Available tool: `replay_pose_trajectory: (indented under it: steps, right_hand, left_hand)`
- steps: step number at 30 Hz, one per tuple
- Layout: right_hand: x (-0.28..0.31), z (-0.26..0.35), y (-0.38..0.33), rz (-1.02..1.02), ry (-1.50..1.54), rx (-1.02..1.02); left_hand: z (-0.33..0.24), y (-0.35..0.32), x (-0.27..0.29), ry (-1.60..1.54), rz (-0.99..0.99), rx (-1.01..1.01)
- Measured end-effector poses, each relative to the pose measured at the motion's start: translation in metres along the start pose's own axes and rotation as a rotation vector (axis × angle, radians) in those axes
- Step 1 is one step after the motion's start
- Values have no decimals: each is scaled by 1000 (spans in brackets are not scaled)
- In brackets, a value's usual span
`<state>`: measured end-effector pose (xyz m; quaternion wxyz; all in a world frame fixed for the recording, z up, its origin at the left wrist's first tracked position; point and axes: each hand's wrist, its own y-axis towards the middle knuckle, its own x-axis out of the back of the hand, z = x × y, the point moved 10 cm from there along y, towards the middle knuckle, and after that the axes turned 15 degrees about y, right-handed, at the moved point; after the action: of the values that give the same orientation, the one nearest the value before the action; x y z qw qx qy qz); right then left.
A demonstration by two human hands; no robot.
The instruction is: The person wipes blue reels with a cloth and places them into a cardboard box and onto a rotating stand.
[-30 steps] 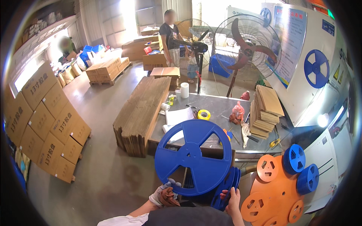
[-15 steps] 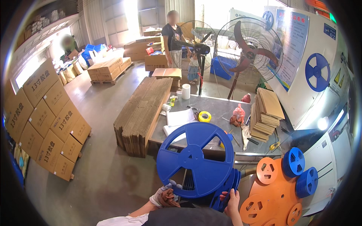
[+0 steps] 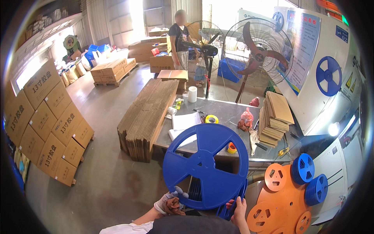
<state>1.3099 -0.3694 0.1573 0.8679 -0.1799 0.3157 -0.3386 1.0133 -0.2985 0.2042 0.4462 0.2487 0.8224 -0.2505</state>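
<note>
A large blue plastic reel (image 3: 200,162) with spoke-like openings is held up in front of me, its flat face tilted toward me. My left hand (image 3: 171,201), in a whitish glove, grips the lower left rim and also has a brown cloth (image 3: 172,206) bunched against it. At the lower right, my bare right hand (image 3: 239,212) has thumb and fingers closed at the rim. Behind the raised reel, more blue reels (image 3: 222,212) show partly between my hands; the rest of them is hidden.
A grey worktable (image 3: 230,113) bears tape, papers and stacked cardboard sheets (image 3: 272,119). Flattened cartons (image 3: 148,117) stand left of it. Right of me is an orange rack (image 3: 280,195) with blue reels (image 3: 304,167). Fans (image 3: 257,54) and a person (image 3: 179,41) are beyond; boxes (image 3: 50,124) are stacked left.
The blue reel has shifted slightly up and right and turned a little, covering more of the reels behind it. An orange-and-yellow tape roll now shows through one opening. Both hands stay nearly in place.
</note>
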Motion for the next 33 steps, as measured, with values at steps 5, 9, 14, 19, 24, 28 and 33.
replay_pose_trajectory:
  steps: [5, 9, 14, 19, 24, 28, 33]
  right_hand:
    - [-2, -2, 2, 13, -5, -14]
    - [-3, -3, 5, 19, -25, -26]
    - [3, -10, 11, 42, -18, -36]
    - [-5, -6, 12, 37, -37, -25]
    - [-7, -6, 11, 46, -23, -33]
    - [-8, -4, 10, 35, -21, -30]
    - [-9, -3, 9, 29, -39, -29]
  left_hand:
    - [0, -1, 0, 2, 11, 7]
    - [-3, -6, -16, 5, 14, 15]
    - [10, -2, 24, -17, -110, 11]
    - [7, 3, 11, -15, -38, 23]
    - [7, 2, 7, -45, -28, 41]
    - [9, 5, 17, -34, -12, 33]
    - [7, 3, 6, -14, -1, 41]
